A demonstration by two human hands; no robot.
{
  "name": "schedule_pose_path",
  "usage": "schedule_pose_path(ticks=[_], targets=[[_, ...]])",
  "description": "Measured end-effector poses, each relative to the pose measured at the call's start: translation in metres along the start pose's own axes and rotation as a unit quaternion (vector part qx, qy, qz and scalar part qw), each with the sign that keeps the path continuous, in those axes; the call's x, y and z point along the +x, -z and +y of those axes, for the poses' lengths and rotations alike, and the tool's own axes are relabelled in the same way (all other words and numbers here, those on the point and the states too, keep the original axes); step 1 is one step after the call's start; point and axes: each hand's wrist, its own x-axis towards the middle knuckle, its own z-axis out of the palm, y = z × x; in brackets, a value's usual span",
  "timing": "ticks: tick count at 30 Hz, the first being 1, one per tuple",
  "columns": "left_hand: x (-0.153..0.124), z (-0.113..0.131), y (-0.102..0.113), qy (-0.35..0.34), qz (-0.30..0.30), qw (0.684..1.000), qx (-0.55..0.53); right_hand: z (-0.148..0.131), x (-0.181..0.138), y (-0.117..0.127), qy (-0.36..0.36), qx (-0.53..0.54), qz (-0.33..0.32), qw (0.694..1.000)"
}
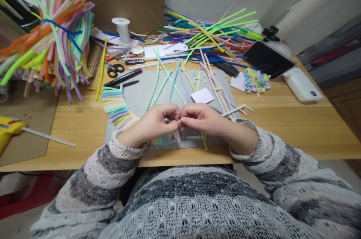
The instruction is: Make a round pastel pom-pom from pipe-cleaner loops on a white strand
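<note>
My left hand (pixel 155 124) and my right hand (pixel 204 118) meet over the near edge of a grey cutting mat (pixel 141 92), fingertips pinched together on a small pale piece I cannot make out. A curved row of short pastel pipe-cleaner pieces (pixel 117 110) runs from the mat's left side under my left wrist. Long pastel pipe cleaners (pixel 169 81) lie fanned on the mat beyond my hands. A white paper square (pixel 202 96) sits just past my right hand.
A big bundle of coloured pipe cleaners (pixel 53 39) stands at the left, another pile (pixel 208 35) at the back. Scissors (pixel 115 69), black pens (pixel 124 78), a thread spool (pixel 122 30), a dark tablet (pixel 267 60), a white case (pixel 301 84) and a yellow glue gun (pixel 8 130) lie around.
</note>
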Motion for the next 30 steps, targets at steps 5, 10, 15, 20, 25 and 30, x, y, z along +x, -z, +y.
schedule_pose_path(ticks=[5,10,15,20,25,30], targets=[[0.0009,0.0,-0.0005,-0.001,-0.006,1.0,-0.002,0.0007,0.0004,0.0003,0.014,-0.009,-0.006,1.0],[0.0005,-0.0003,-0.0002,-0.003,-0.01,1.0,-0.001,0.0003,0.0004,0.0004,0.016,-0.014,-0.01,1.0],[-0.0007,0.0007,-0.0001,-0.006,-0.013,1.0,0.003,0.0014,0.0006,0.0002,0.013,0.006,-0.014,1.0],[-0.0012,0.0007,0.0008,-0.006,-0.021,1.0,0.003,0.0008,0.0007,-0.0012,0.006,0.009,-0.021,1.0],[0.0005,-0.0011,0.0035,0.007,0.001,1.0,0.008,-0.0022,-0.0011,0.0021,0.048,-0.138,0.032,0.989],[0.0014,-0.0005,0.0033,0.047,-0.014,0.998,0.027,-0.0028,-0.0036,0.0077,0.089,-0.283,0.043,0.954]])
